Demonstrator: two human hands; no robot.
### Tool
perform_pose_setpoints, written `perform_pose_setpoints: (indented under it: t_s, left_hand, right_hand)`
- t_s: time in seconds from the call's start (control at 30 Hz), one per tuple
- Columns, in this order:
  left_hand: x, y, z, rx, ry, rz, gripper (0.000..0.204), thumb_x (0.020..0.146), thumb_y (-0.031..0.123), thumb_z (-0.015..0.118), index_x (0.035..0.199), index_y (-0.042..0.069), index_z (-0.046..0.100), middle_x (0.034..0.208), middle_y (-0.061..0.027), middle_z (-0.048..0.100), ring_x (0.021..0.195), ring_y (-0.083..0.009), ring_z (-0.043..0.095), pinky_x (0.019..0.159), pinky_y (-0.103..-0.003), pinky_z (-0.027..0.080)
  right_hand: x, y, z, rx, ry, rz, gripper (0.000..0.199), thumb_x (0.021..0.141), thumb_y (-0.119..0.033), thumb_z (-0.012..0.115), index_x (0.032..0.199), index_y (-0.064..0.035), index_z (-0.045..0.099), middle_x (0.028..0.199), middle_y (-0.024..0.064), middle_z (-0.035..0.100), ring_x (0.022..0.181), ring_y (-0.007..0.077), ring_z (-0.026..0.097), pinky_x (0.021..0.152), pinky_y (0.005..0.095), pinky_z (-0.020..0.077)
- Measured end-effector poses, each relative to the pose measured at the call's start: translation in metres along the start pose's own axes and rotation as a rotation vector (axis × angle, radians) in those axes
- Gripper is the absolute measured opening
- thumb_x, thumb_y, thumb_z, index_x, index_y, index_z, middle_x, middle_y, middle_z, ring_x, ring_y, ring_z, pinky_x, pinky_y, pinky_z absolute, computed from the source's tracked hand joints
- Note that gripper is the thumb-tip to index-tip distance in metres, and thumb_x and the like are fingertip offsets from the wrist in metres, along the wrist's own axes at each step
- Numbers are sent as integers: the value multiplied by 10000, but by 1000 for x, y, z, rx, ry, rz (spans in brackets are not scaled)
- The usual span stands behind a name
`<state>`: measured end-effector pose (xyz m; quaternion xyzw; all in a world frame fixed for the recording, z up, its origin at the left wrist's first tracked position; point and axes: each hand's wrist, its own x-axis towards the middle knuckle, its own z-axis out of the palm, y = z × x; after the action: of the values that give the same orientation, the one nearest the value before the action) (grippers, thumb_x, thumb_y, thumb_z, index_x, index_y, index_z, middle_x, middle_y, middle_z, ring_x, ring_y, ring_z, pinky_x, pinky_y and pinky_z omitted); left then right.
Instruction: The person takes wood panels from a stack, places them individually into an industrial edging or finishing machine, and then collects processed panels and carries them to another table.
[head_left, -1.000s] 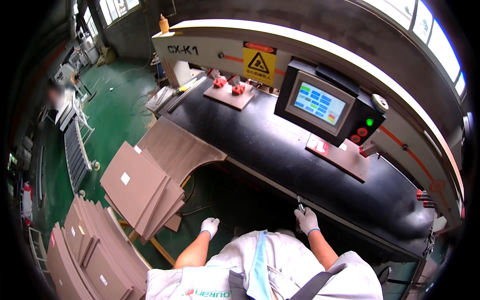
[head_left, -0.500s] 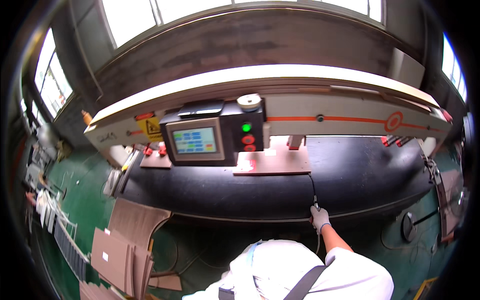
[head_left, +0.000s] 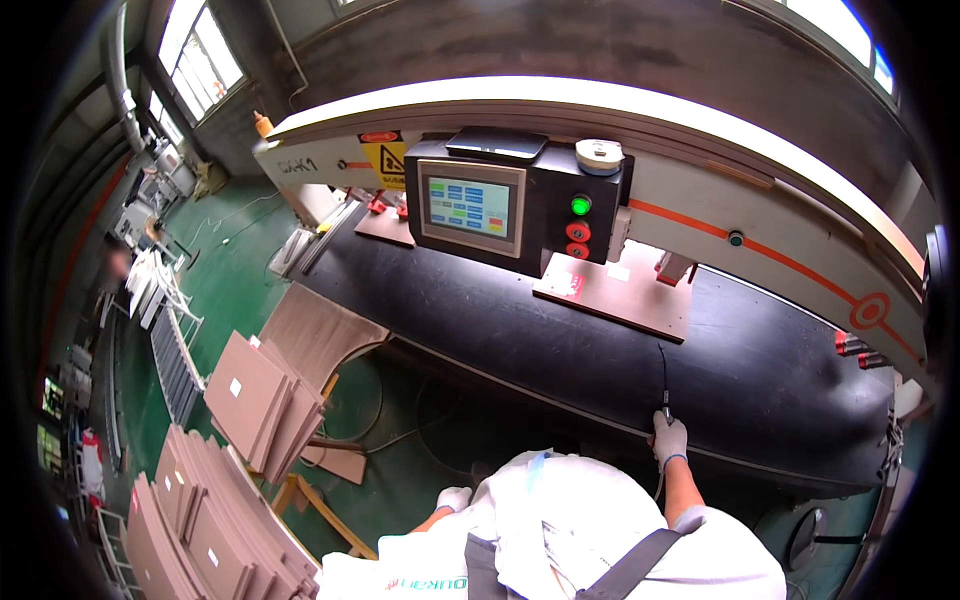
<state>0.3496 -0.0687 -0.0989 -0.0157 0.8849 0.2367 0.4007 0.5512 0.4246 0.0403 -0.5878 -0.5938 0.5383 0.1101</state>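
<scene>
My right hand (head_left: 671,441), in a white glove, is closed around an air blow gun (head_left: 666,400) at the near edge of a black conveyor bed (head_left: 470,295). The gun's long thin nozzle points away from me, toward a brown board (head_left: 640,308) lying on the bed under the machine beam. A thin hose trails below that hand. My left hand (head_left: 455,498), gloved too, hangs low beside my body near the stacked boards; its fingers are too small to make out.
A control box (head_left: 548,220) with a screen and lit buttons juts from the beam (head_left: 680,215). Another brown board (head_left: 384,226) lies on the bed at left. Brown panels (head_left: 250,395) lean in stacks at left, with more panels (head_left: 215,530) nearer. A roller conveyor (head_left: 175,365) stands beyond them.
The view has swung left, bringing more panel stacks into sight. My left hand has come into view. My right hand still grips the blow gun over the bed's near edge.
</scene>
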Motion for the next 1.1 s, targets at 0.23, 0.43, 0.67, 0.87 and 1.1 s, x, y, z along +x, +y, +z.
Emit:
perform_pose_setpoints:
  t_s: [0.23,0.43,0.67,0.87,1.1]
  left_hand:
    - [-1,7,25,-117,-54,-85,481,940,442,584,1111,42,788,1169,-233,750,1152,-397,700,1003,-444,524]
    - [5,0,41,-141,-72,-99,488,945,444,580,1129,42,786,1181,-234,748,1159,-401,697,1013,-442,522]
    - [8,37,16,55,-40,4,522,970,458,572,1163,19,777,1227,-241,735,1188,-423,680,1039,-457,512]
    - [-2,34,18,64,-47,-20,531,974,460,563,1170,13,773,1228,-238,735,1189,-419,680,1034,-458,513]
    - [4,29,31,39,-39,-57,480,956,462,652,1112,34,800,1138,-218,766,1133,-386,709,976,-421,523]
  right_hand:
    - [21,19,-2,-55,80,-99,425,1002,-435,651,891,-27,612,589,72,580,462,194,555,448,370,411]
    - [27,23,5,-131,91,-149,455,1005,-429,654,916,16,638,652,94,616,527,198,608,522,371,464]
    - [32,30,4,13,84,-91,384,1019,-350,659,955,27,627,640,51,556,454,164,517,429,352,399]
    - [51,48,10,-52,58,-133,409,1018,-394,651,867,-23,571,583,53,522,407,178,505,395,362,363]
    - [65,62,14,-104,95,-223,391,1015,-367,673,886,-4,604,634,60,573,449,172,532,450,356,405]
